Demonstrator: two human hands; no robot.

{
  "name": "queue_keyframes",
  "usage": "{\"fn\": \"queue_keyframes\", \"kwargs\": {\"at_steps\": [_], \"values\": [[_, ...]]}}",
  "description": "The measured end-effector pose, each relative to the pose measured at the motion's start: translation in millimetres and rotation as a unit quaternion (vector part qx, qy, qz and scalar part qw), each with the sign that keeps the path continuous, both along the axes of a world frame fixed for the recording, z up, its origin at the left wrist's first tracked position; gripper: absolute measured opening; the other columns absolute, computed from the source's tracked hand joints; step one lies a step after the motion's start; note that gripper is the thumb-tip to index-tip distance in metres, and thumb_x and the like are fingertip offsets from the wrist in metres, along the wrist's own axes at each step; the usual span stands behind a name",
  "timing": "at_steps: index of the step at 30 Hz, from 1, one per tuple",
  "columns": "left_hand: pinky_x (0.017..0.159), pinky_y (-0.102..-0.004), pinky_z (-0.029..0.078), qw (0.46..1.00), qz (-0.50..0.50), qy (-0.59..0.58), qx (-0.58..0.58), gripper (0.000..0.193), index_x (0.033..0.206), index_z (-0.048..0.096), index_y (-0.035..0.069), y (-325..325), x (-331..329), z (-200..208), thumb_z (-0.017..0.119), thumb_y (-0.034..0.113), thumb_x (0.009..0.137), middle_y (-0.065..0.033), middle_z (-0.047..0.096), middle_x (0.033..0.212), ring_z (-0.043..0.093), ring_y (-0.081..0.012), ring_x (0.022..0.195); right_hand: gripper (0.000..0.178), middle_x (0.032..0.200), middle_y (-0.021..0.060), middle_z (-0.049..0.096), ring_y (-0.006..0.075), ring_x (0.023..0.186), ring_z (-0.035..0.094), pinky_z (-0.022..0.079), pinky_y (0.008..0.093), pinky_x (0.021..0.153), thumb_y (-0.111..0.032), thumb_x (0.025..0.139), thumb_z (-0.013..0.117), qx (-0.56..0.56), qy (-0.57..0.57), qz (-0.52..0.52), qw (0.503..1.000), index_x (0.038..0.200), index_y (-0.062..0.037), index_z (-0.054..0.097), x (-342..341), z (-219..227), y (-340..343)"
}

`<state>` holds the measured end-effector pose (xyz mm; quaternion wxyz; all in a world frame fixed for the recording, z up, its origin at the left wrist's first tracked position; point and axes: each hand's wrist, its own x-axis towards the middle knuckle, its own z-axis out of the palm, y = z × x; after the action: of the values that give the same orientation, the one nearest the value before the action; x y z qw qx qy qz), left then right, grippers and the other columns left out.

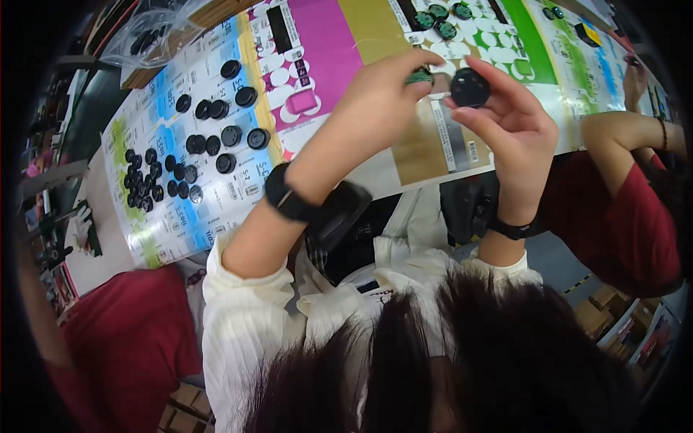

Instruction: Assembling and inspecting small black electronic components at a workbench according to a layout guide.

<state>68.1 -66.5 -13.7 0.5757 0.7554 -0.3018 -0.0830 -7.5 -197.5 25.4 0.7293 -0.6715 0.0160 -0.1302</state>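
Note:
Above the printed table cover, my two hands are raised close together. Between the thumb and fingers of my right hand point(516, 123) is a round black cap-like disc point(469, 88), its flat face turned up. My left hand point(382, 90) pinches a small dark green round piece point(419, 76) just left of the disc; the fingers partly hide it. Beyond my hands lie several round pieces with green patterned faces point(445, 29). Off to the left, several black round caps point(226, 163) are spread in loose groups, the farthest ones bunched tightly together.
A clear plastic bag point(148, 43) with dark pieces sits at the back left by a wooden edge. A pink block point(301, 101) lies on the table cover point(317, 29). Co-workers in red sit on both sides; one's arm point(628, 133) rests at the right. A yellow-and-black item point(588, 35) stands far right.

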Motion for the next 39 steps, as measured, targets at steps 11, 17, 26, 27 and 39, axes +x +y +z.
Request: {"fn": "queue_keyframes", "kwargs": {"at_steps": [11, 17, 26, 27, 39], "values": [[0.076, -0.0314, 0.047, 0.924, 0.029, 0.307, -0.226, 0.031, 0.110, 0.041, -0.007, 77, -51, 51, 0.045, 0.001, 0.080, -0.0151, 0.052, 0.101, 0.053, -0.0198, 0.093, 0.040, 0.086, 0.0080, 0.056, 0.0146, 0.075, 0.052, 0.041, 0.0224, 0.059, 0.001, 0.055, 0.069, -0.282, -0.180, 0.085, 0.939, 0.094, 0.0002, 0.059, 13, 2, 41], [0.083, -0.0354, 0.044, 0.921, 0.053, 0.302, -0.240, 0.039, 0.116, 0.036, -0.007, 88, -61, 45, 0.047, 0.005, 0.080, -0.0178, 0.049, 0.107, 0.050, -0.0236, 0.099, 0.041, 0.083, 0.0047, 0.054, 0.0137, 0.071, 0.051, 0.040, 0.0223, 0.058, 0.000, 0.050, 0.070, -0.363, -0.183, 0.085, 0.910, 0.090, -0.0004, 0.059, 14, 8, 52], [0.081, -0.0343, 0.045, 0.918, 0.059, 0.273, -0.281, 0.053, 0.116, 0.037, -0.005, 107, -65, 29, 0.061, 0.015, 0.074, -0.0161, 0.050, 0.107, 0.052, -0.0247, 0.095, 0.047, 0.084, 0.0056, 0.053, 0.0135, 0.068, 0.051, 0.042, 0.0213, 0.057, -0.010, 0.048, 0.074, -0.373, -0.365, 0.116, 0.845, 0.092, -0.0004, 0.060, 20, 4, 57], [0.080, -0.0337, 0.046, 0.916, 0.053, 0.279, -0.283, 0.054, 0.116, 0.037, -0.005, 105, -64, 27, 0.062, 0.016, 0.073, -0.0157, 0.051, 0.106, 0.053, -0.0244, 0.094, 0.048, 0.084, 0.0060, 0.052, 0.0135, 0.068, 0.051, 0.042, 0.0213, 0.057, -0.012, 0.048, 0.074, -0.414, -0.312, 0.116, 0.847, 0.093, -0.0001, 0.060, 13, 14, 60], [0.064, -0.0200, 0.047, 0.907, 0.057, 0.292, -0.299, 0.050, 0.113, 0.041, -0.005, 99, -67, 30, 0.063, 0.013, 0.072, -0.0132, 0.054, 0.099, 0.056, -0.0183, 0.087, 0.052, 0.087, 0.0079, 0.051, 0.0138, 0.070, 0.051, 0.044, 0.0214, 0.058, -0.014, 0.051, 0.073, -0.374, -0.322, 0.136, 0.859, 0.097, 0.0013, 0.057, 18, 2, 61]]}}
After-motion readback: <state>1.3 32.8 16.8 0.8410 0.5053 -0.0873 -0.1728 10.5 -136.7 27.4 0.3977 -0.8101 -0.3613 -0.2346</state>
